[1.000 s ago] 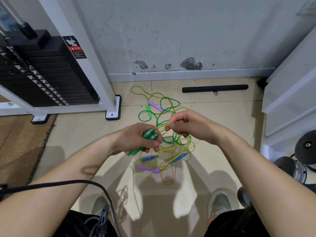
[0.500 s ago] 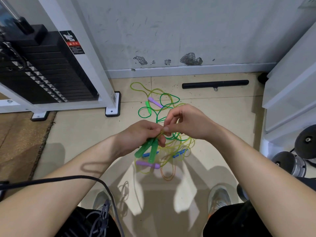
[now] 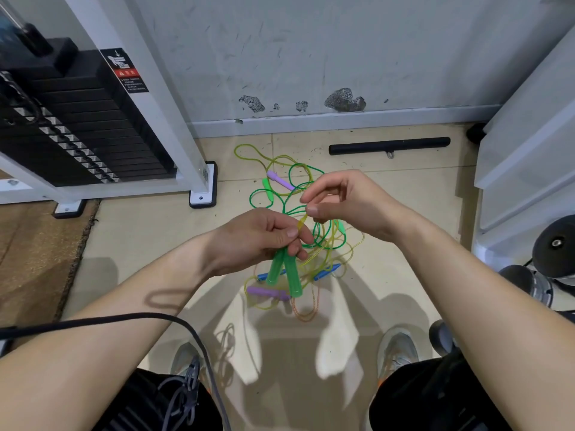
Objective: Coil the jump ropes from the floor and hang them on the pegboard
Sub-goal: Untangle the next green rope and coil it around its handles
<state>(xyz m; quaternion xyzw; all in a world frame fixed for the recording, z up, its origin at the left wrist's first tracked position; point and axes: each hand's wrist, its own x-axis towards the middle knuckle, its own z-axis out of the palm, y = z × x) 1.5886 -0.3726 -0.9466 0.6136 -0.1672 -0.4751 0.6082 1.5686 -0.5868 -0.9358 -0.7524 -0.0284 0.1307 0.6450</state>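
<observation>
Jump ropes [image 3: 325,273] lie tangled on the floor [image 3: 404,188], the heap's middle hidden under both hands. Left grip [image 3: 264,241] curls round two green handles [image 3: 284,272], their tops buried in the fist. Right grip [image 3: 351,203] pinches a thin yellow cord [image 3: 301,222]; where it ends is unclear. Beyond, a black bar [image 3: 389,146] lies near the wall.

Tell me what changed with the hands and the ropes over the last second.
The left hand turned the two green handles it grips from lying sideways to hanging downward. The right hand, pinching the yellow cord, drew up and away from the left, opening a short stretch of cord between them. Nothing was let go. The rope tangle on the floor and the black bar stayed put.
</observation>
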